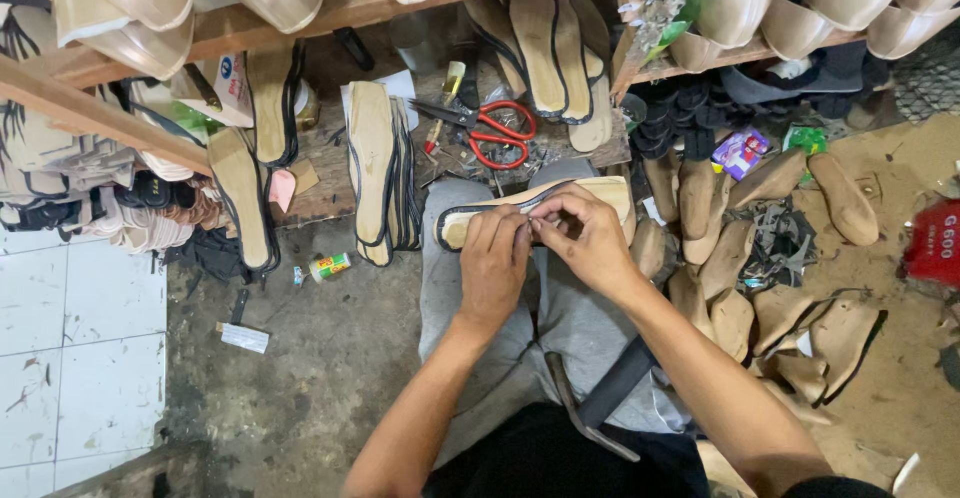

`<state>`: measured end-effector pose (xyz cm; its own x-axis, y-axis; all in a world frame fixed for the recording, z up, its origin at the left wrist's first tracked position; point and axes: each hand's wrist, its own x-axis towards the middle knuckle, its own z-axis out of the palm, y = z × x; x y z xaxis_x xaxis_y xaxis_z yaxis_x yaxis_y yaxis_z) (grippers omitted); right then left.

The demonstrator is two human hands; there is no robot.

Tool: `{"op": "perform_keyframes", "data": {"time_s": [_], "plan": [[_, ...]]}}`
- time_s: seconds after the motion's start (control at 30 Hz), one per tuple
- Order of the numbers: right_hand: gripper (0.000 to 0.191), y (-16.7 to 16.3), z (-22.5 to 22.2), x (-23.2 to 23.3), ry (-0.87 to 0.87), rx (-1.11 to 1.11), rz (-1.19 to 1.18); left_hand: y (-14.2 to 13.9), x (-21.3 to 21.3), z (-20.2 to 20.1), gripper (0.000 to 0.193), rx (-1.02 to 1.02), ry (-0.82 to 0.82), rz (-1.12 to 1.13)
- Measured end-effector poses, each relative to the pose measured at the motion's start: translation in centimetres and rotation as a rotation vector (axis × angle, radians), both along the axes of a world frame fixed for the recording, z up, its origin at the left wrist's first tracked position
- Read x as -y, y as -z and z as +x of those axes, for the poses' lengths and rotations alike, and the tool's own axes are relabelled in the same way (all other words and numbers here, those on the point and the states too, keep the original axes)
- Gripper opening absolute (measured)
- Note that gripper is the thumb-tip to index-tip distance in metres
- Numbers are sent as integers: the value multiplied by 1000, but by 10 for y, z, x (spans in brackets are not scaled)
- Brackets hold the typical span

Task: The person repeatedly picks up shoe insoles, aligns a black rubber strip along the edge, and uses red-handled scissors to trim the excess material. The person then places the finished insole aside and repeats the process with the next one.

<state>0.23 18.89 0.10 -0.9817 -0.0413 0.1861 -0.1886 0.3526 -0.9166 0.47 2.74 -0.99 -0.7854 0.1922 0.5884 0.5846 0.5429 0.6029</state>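
A tan shoe insole with black edge binding (470, 220) lies across my lap on grey trousers. My left hand (492, 263) presses on its near edge, fingers curled over the black binding. My right hand (583, 236) pinches the binding at the insole's middle, fingertips meeting those of the left hand. Whether a small tool sits between the fingers cannot be told. A dark strap and a metal strip (590, 408) rest on my thigh.
Red-handled scissors (490, 130) lie on the low wooden bench ahead, among more bound insoles (372, 163). Wooden shoe lasts (735, 258) are heaped on the floor at right. Shelves (350, 3) above hold pale shoe parts. A small tube (330, 266) lies on the concrete floor at left.
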Motion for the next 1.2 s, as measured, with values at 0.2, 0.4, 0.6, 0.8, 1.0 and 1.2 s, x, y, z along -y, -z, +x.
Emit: {"op": "perform_keyframes", "data": {"time_s": [0.2, 0.4, 0.6, 0.8, 1.0, 1.2], "plan": [[42, -21, 65, -43, -458, 94, 583, 0, -3, 3, 17, -17, -21, -17], [52, -28, 132, -48, -758, 228, 946, 0, -7, 0, 18, 5, -17, -36], [46, -36, 125, -76, -423, 205, 583, -3, -9, 1, 18, 9, -26, -42], [39, -3, 127, -31, 206, 227, -82, -5, -9, 2, 20, 26, -17, -50], [40, 14, 103, -16, 234, 182, -32, -5, -10, 2, 21, 25, -25, -73], [26, 14, 99, -11, 194, -253, 81, -5, -10, -1, 20, 24, -30, -57]]}}
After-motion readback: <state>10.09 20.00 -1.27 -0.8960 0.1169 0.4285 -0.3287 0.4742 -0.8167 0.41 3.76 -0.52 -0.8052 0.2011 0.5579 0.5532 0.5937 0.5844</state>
